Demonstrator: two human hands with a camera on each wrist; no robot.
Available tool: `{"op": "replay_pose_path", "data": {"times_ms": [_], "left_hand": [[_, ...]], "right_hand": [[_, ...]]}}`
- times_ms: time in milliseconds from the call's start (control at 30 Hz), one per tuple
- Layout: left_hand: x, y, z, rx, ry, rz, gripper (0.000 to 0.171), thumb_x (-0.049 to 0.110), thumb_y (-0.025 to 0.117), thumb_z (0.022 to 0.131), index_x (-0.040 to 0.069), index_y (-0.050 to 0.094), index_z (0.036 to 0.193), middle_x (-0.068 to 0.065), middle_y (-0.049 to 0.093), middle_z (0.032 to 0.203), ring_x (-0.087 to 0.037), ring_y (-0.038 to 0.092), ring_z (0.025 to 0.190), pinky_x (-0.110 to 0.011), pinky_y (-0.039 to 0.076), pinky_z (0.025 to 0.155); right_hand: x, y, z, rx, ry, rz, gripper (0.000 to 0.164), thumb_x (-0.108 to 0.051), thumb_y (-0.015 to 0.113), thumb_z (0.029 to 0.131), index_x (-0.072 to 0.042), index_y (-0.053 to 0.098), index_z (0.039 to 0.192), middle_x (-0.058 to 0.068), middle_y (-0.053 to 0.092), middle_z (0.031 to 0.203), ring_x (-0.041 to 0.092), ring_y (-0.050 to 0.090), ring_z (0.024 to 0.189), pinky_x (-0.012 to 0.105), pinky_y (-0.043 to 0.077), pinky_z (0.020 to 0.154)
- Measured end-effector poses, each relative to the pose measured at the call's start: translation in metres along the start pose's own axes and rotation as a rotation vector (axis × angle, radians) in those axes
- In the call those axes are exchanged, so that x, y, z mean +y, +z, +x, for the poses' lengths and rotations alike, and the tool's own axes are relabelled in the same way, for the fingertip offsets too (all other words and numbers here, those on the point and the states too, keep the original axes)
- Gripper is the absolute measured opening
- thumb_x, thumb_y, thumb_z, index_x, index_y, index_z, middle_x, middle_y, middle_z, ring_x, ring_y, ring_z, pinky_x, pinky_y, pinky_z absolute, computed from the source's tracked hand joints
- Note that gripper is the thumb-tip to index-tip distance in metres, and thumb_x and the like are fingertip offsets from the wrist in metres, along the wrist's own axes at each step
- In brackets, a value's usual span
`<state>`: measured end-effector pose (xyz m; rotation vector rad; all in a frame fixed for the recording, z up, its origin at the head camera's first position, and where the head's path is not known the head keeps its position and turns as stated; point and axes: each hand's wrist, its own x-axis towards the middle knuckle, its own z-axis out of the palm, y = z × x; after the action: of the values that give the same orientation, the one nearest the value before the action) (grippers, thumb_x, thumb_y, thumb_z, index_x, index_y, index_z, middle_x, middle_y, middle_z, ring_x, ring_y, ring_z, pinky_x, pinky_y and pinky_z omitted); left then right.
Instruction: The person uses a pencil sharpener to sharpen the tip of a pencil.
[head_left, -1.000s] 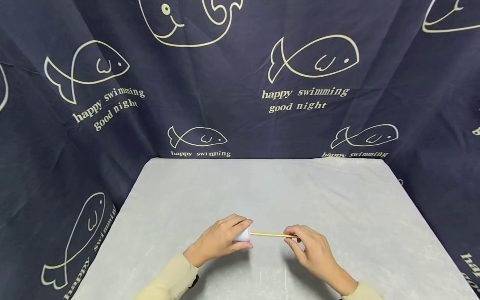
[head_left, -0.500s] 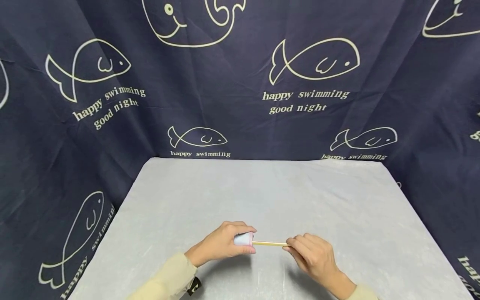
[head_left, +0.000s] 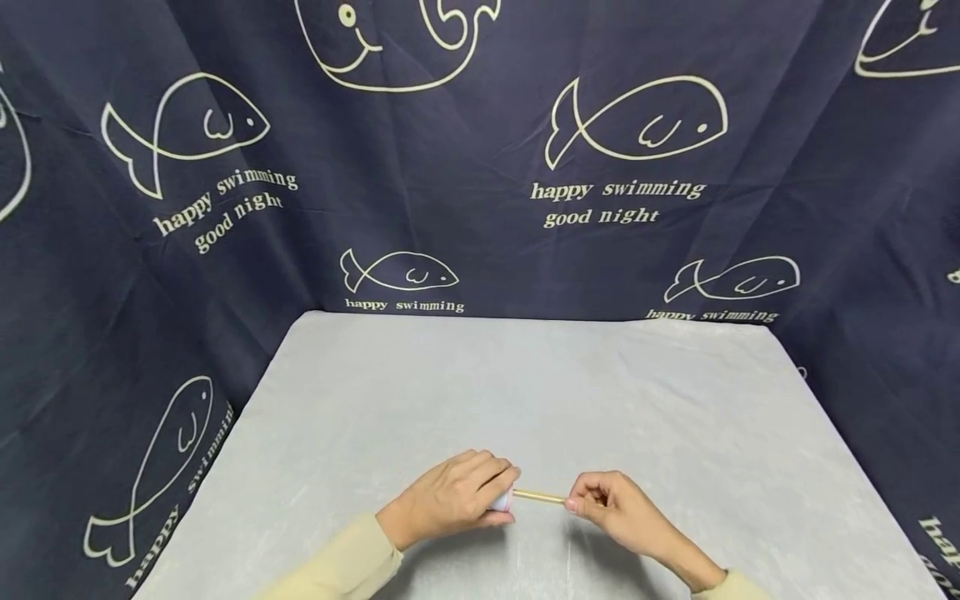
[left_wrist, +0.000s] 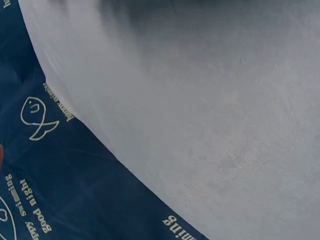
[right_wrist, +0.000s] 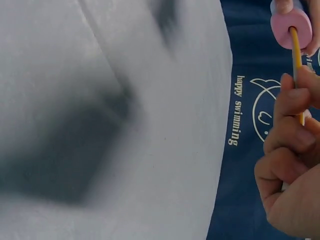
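Observation:
My left hand (head_left: 457,497) grips a small pencil sharpener (head_left: 504,500) with a pale blue body, just above the table. Its pink front, with a round hole, faces right and shows well in the right wrist view, where the sharpener (right_wrist: 286,39) is at the top right. A yellow pencil (head_left: 538,497) stands in that hole, lying nearly level between both hands. With thumb and fingers my right hand (head_left: 626,512) pinches the pencil near its outer end. The pencil's tip is hidden inside the sharpener. In the left wrist view only a sliver of skin shows at the left edge.
A pale grey cloth covers the table (head_left: 480,383). Dark blue curtains (head_left: 487,167) with white fish drawings and lettering hang behind it and along both sides. Shadows of the hands fall on the cloth.
Both hands have come slightly nearer the person and a little to the right. My right hand's fingers have turned about the pencil, and a shorter length of it shows between the hands.

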<state>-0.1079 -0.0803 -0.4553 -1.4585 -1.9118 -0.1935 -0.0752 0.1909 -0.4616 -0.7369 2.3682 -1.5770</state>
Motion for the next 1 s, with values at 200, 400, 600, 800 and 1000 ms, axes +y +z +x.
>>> {"op": "replay_pose_path", "data": {"times_ms": [200, 400, 600, 800, 1000], "left_hand": [[-0.007, -0.001, -0.001, -0.080, -0.118, -0.089, 0.049, 0.043, 0.068, 0.084, 0.003, 0.061, 0.111, 0.000, 0.063, 0.097, -0.011, 0.059, 0.083, -0.020, 0.051, 0.075], [-0.010, -0.007, 0.000, -0.227, -0.448, -0.476, 0.047, 0.037, 0.071, 0.083, 0.004, 0.063, 0.116, -0.001, 0.065, 0.100, -0.006, 0.059, 0.084, -0.015, 0.049, 0.073], [-0.015, -0.010, 0.007, -0.334, -0.696, -0.818, 0.039, 0.032, 0.071, 0.084, 0.008, 0.067, 0.114, 0.000, 0.068, 0.094, 0.000, 0.053, 0.075, -0.013, 0.046, 0.065], [-0.015, -0.005, 0.007, -0.272, -0.481, -0.677, 0.041, 0.033, 0.072, 0.084, 0.005, 0.065, 0.113, -0.001, 0.066, 0.095, -0.001, 0.054, 0.075, -0.008, 0.044, 0.064], [-0.014, 0.005, 0.004, -0.010, -0.148, -0.311, 0.049, 0.035, 0.079, 0.075, 0.002, 0.065, 0.108, -0.002, 0.065, 0.096, -0.010, 0.061, 0.082, -0.014, 0.050, 0.074]], "right_hand": [[0.004, 0.008, 0.000, 0.255, -0.188, -0.373, 0.020, -0.013, 0.076, 0.077, -0.021, 0.060, 0.089, -0.017, 0.052, 0.066, -0.007, 0.036, 0.053, 0.014, 0.033, 0.046], [0.004, 0.009, 0.009, 0.572, -0.625, -0.774, 0.020, -0.027, 0.057, 0.095, -0.013, 0.066, 0.084, -0.010, 0.062, 0.072, 0.003, 0.047, 0.056, 0.013, 0.034, 0.051], [-0.002, 0.007, 0.017, 0.687, -0.904, -0.906, 0.035, -0.021, 0.049, 0.099, -0.005, 0.068, 0.075, -0.003, 0.057, 0.063, 0.006, 0.042, 0.049, 0.013, 0.027, 0.045], [0.000, 0.008, 0.010, 0.570, -0.698, -0.763, 0.028, -0.030, 0.055, 0.096, -0.016, 0.065, 0.075, -0.014, 0.049, 0.059, -0.006, 0.034, 0.049, 0.007, 0.026, 0.043], [-0.010, 0.001, 0.003, 0.241, -0.099, -0.323, 0.009, -0.020, 0.071, 0.083, -0.022, 0.067, 0.075, -0.016, 0.047, 0.055, -0.008, 0.032, 0.046, 0.014, 0.028, 0.039]]}}
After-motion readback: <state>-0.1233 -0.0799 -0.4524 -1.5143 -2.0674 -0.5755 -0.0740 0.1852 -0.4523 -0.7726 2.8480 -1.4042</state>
